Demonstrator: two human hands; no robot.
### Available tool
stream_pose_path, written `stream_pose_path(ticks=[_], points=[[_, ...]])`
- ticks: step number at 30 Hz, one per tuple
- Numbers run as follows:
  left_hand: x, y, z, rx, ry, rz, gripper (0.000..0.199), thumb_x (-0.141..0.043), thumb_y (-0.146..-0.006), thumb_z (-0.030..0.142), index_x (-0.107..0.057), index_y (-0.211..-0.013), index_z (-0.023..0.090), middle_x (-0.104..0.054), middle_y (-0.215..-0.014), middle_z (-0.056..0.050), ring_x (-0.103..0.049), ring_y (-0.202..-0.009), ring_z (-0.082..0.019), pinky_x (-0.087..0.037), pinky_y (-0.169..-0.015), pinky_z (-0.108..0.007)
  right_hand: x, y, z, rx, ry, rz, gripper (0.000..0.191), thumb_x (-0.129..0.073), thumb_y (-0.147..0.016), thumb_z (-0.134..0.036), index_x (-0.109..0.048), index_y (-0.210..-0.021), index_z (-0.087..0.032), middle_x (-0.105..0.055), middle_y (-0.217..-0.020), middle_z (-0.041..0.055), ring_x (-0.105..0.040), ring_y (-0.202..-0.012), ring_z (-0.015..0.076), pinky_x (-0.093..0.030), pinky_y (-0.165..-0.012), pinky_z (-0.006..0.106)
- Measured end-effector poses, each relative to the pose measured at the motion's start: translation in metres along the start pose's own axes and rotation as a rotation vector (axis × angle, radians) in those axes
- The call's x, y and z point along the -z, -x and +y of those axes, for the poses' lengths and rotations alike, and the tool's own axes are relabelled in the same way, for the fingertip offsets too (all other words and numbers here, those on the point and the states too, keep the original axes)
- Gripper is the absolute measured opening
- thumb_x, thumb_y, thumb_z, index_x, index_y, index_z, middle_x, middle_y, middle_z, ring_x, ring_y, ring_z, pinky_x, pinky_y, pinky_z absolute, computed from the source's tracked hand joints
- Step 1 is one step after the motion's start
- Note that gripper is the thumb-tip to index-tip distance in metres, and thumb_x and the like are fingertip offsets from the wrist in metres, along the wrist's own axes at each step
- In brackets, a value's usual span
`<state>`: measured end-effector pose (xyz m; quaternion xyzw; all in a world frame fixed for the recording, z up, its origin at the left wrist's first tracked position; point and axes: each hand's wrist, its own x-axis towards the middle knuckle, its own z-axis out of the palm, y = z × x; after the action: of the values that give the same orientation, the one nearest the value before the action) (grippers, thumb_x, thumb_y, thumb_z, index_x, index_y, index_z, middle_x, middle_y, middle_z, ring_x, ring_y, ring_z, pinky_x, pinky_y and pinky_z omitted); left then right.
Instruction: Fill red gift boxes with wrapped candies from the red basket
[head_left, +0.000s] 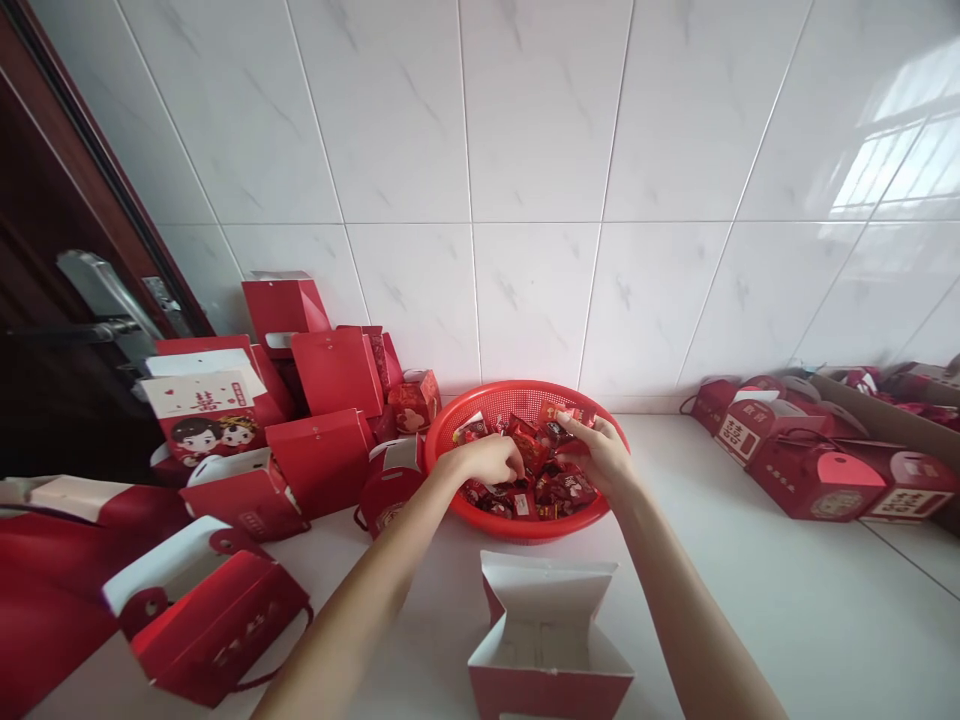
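Observation:
A red plastic basket [442,418] with perforated sides holds many small wrapped candies [566,488], mostly in red and dark wrappers. My left hand [489,460] reaches into its left half, fingers curled down among the candies; whatever they grip is hidden. On the right side of the basket my right hand [600,452] hovers over the candies, its fingers apart and touching or nearly touching the wrappers. Between my forearms, closer to me, stands a red gift box [551,690] with its white inside facing up, the top open and no contents visible.
Several red gift boxes [337,370] crowd the left side, one with cartoon figures on a card [210,415]. A box with a cord handle [217,625] lies nearer. Closed red boxes [817,480] and a cardboard carton [885,405] sit right. Behind are a tiled wall [540,290] and door handle [97,330].

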<state>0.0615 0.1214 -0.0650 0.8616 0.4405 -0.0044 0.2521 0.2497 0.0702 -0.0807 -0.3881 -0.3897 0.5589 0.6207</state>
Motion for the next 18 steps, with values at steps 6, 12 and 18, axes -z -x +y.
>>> stream_pose_path(ticks=[6, 12, 18], points=[[-0.005, -0.016, -0.004, -0.007, -0.140, -0.026, 0.055, -0.060, -0.061, -0.005, -0.079, -0.104, 0.023, -0.078, -0.116, -0.008, -0.072, -0.104, -0.029, -0.053, -0.081, -0.030, -0.003, 0.003, -0.003, -0.002, -0.030, -0.009, 0.033, -0.095, -0.058, -0.039, -0.075, -0.074, -0.018, -0.074, -0.076, 0.0043, -0.069, -0.060, 0.0156, -0.056, -0.043, 0.021], [-0.007, -0.024, -0.007, 0.024, -0.222, -0.016, 0.038, -0.072, -0.051, 0.001, -0.077, -0.082, 0.021, -0.079, -0.087, -0.008, -0.072, -0.081, -0.030, -0.052, -0.068, -0.031, -0.004, 0.004, -0.003, -0.003, -0.021, -0.007, 0.036, -0.095, -0.055, -0.041, -0.076, -0.074, -0.018, -0.074, -0.074, 0.0046, -0.069, -0.060, 0.0164, -0.055, -0.042, 0.021], [0.002, -0.010, -0.004, -0.058, -0.158, 0.081, 0.029, -0.072, -0.061, 0.013, -0.078, -0.087, 0.023, -0.077, -0.085, -0.003, -0.070, -0.080, -0.025, -0.048, -0.066, -0.028, -0.003, 0.003, -0.002, 0.006, -0.017, 0.017, 0.037, -0.095, -0.056, -0.042, -0.076, -0.074, -0.017, -0.075, -0.075, 0.0057, -0.070, -0.063, 0.0173, -0.057, -0.047, 0.022]])
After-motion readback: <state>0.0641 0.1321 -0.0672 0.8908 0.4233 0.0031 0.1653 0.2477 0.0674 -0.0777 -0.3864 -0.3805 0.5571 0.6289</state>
